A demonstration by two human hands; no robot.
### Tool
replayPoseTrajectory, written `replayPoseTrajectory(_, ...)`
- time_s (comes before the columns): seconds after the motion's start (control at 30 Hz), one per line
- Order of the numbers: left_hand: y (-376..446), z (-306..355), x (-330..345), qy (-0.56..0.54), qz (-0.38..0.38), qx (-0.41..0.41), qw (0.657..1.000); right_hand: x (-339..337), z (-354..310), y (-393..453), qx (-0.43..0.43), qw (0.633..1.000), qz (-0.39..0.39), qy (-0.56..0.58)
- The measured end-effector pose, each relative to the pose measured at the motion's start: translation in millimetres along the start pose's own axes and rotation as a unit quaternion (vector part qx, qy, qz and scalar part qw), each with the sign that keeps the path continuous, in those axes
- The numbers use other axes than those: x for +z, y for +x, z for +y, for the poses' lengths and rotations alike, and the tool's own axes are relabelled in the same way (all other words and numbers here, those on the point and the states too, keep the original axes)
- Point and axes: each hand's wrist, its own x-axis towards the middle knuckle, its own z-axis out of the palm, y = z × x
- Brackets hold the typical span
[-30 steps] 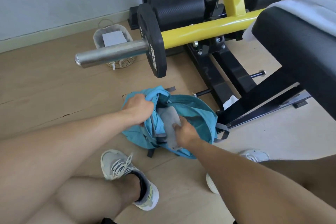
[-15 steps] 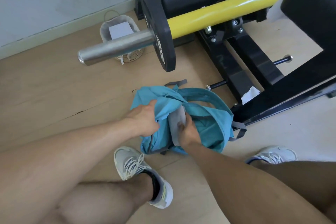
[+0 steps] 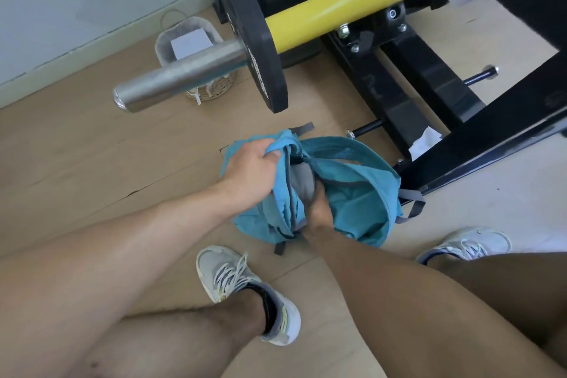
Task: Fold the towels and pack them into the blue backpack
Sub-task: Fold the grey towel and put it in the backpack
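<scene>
The blue backpack [image 3: 352, 193] lies on the wooden floor in front of my feet, its zipper mouth pulled open. My left hand [image 3: 251, 172] grips the left flap of the opening and holds it up. A folded grey towel [image 3: 302, 179] sits inside the opening, mostly sunk into the bag. My right hand [image 3: 319, 209] is pushed into the mouth with its fingers around the towel's lower end; the fingertips are hidden inside the bag.
A gym machine with a yellow bar [image 3: 352, 6], black weight plate [image 3: 251, 37] and steel sleeve [image 3: 178, 80] juts over the floor behind the bag. A small wicker basket [image 3: 196, 49] stands by the wall. My two sneakers [image 3: 245, 288] flank the bag.
The grey towel has gone deeper into the backpack, with my right hand following it in. My left hand keeps hold of the flap. The view has tilted down.
</scene>
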Motion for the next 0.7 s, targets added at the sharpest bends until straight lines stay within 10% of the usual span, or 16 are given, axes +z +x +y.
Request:
replayPoseTrajectory(0.2, 3.1, -0.7, -6.7, -0.070, 0.021, -0.015, 0.997, -12.7, -8.1, -14.3, -0.031, 0.970, -0.002, -0.241)
replayPoseTrajectory(0.33, 7.6, 0.7, -10.7, -0.076, 0.016, -0.029, 0.997, -39.3, -10.5, -42.6, -0.155, 0.940, 0.200, -0.228)
replayPoseTrajectory(0.53, 9.1, -0.6, -14.9, -0.080, 0.006, -0.034, 0.996, -112.0, -6.2, -60.1, 0.091, 0.943, 0.320, -0.008)
replayPoseTrajectory(0.7, 9.4, 9.1, -19.8, -0.081, -0.008, -0.050, 0.995, -144.5, -33.6, -66.4, 0.095, 0.950, 0.261, -0.143)
